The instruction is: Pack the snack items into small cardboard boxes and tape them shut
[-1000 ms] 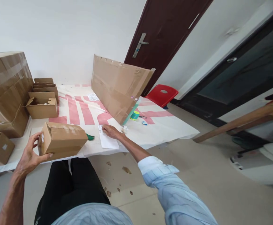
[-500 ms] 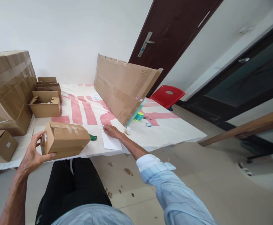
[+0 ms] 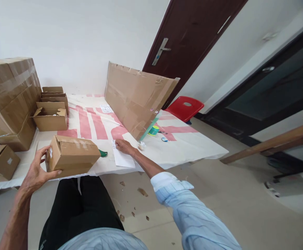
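Observation:
My left hand (image 3: 38, 170) grips the left end of a closed cardboard box (image 3: 74, 156), thumb below and fingers at the upper corner. The box is tilted at the table's front edge, with a small white label on its end. To its right, my right hand (image 3: 124, 146) is closed at the top of a white label sheet (image 3: 124, 159) lying on the table. Small printed marks show at the sheet's upper left; the fingertips are partly hidden. A green object (image 3: 103, 153), partly hidden behind the box, lies between the two.
Several open small boxes (image 3: 50, 121) and large stacked cartons (image 3: 9, 100) stand at the left. A big cardboard panel (image 3: 138, 97) leans upright at the back, near a green tape roll (image 3: 154, 130). Beyond the table (image 3: 190, 147) is a red chair (image 3: 185, 108). Scraps (image 3: 142, 192) litter the floor.
The view has shifted very slightly. Both hands, the box and the sheet stay in practically the same places.

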### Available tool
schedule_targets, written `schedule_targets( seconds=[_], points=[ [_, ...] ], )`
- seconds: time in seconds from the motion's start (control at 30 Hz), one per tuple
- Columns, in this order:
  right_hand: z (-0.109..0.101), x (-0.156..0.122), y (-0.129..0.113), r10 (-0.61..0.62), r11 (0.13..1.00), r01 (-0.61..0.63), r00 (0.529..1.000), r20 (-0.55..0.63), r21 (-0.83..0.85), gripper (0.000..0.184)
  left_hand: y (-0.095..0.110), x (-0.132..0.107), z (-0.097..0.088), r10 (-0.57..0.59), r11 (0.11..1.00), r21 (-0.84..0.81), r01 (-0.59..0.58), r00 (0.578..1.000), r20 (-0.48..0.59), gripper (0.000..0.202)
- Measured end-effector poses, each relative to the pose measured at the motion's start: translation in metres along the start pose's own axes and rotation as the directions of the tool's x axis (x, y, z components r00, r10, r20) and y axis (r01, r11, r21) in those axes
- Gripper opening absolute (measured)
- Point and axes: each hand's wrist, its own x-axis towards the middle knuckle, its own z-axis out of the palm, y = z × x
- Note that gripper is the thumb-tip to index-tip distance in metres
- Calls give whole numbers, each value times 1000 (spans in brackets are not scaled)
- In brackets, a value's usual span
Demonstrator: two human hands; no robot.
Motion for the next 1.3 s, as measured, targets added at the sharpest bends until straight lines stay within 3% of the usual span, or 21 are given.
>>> schedule_targets(
  seconds=[0.23, 0.37, 0.53, 0.73, 1.03, 1.17, 1.3],
  points=[
    [0, -8, -6, 64, 997, -65, 997, -33, -30, 40, -4, 0, 1, 4, 1000, -17, -4, 1000, 3, 101],
    [8, -12, -15, 91, 994, -93, 995, -38, -50, 18, -1, -8, 4, 3, 1000, -19, -3, 1000, 6, 95],
    [20, -17, -17, 75, 993, -79, 996, -51, -83, 29, 5, -17, 7, 3, 996, -91, -2, 1000, 16, 101],
    [30, -29, -18, 62, 990, -69, 996, -64, -124, 26, 9, -26, 9, -3, 995, -98, 3, 1000, -3, 98],
    [36, -37, -13, 81, 985, -98, 989, -120, -141, 30, -10, -33, 20, 65, 993, -100, -69, 997, -48, 94],
    [35, -39, -12, 57, 992, -81, 973, -223, -100, 25, -19, -35, 24, 82, 989, -118, -90, 994, -71, 95],
    [29, -38, -18, -2, 999, -15, 921, -391, -40, 25, -21, -37, 26, 112, 987, -105, -122, 989, -102, 95]
  ],
)
